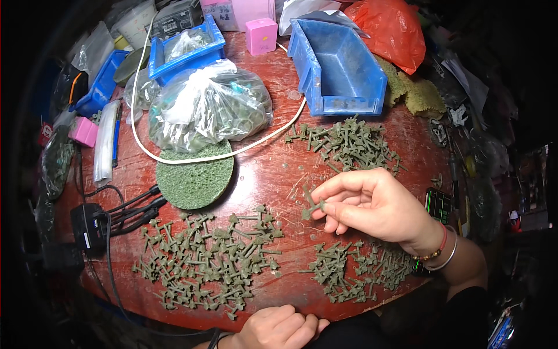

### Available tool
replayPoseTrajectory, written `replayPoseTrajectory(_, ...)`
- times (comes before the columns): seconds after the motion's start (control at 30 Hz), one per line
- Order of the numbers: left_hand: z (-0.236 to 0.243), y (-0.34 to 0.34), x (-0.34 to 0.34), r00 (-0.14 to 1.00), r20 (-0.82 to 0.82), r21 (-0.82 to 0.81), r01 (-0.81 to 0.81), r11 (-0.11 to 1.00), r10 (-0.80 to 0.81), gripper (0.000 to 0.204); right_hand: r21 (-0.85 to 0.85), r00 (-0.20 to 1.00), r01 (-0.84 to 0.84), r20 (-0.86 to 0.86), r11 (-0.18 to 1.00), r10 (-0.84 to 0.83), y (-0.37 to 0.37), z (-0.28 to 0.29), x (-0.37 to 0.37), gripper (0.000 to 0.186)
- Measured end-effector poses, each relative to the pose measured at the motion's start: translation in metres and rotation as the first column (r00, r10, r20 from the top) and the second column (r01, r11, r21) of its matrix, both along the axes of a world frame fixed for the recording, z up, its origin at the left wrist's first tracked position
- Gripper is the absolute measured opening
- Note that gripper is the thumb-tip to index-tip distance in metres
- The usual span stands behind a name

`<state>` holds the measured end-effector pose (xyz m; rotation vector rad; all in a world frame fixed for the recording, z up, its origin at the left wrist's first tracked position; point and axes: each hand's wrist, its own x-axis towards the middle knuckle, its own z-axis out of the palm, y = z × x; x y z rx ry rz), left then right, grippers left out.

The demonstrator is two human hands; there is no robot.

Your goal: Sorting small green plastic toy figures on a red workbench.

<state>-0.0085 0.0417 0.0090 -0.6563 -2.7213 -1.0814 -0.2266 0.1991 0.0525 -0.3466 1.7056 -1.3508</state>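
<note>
Between the thumb and fingers of my right hand (pixel 363 203) is a small grey-green stemmed part (pixel 309 203), with a thin stem and a flared, pronged end. It is held above the table, between the heaps. My left hand (pixel 276 328) rests closed at the table's near edge, fingers curled under; whatever they may hold is hidden. Similar stemmed parts lie loose in a wide heap (pixel 209 264) at the near left, a smaller heap (pixel 354 270) below my right hand, and another heap (pixel 354 145) beyond it.
A round green sponge-like pad (pixel 196 180) lies left of centre, partly under a clear bag (pixel 209 107) of parts. A white cable (pixel 256 149) loops across them. Blue bins (pixel 340 64), a pink block (pixel 261 36) and a red bag (pixel 389 32) stand behind. Black plugs (pixel 89 227) sit left.
</note>
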Motion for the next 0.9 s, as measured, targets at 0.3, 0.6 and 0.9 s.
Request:
replayPoseTrajectory(0.3,0.002,0.001,-0.001,0.998,-0.058,-0.046,-0.014,0.999,0.012,0.029,-0.123,0.941,-0.245,-0.270,0.962,0.205,-0.034,-0.009,0.031,0.028)
replayPoseTrajectory(0.6,0.001,0.002,0.001,1.000,0.029,-0.048,0.006,0.999,-0.004,0.030,0.213,0.239,-0.098,-0.943,0.972,0.230,0.003,0.003,0.010,0.023)
replayPoseTrajectory(0.9,0.003,-0.001,-0.001,0.999,-0.052,-0.030,-0.012,0.999,0.011,0.028,0.384,0.167,0.041,-0.913,0.923,0.372,0.026,-0.004,0.002,0.029)
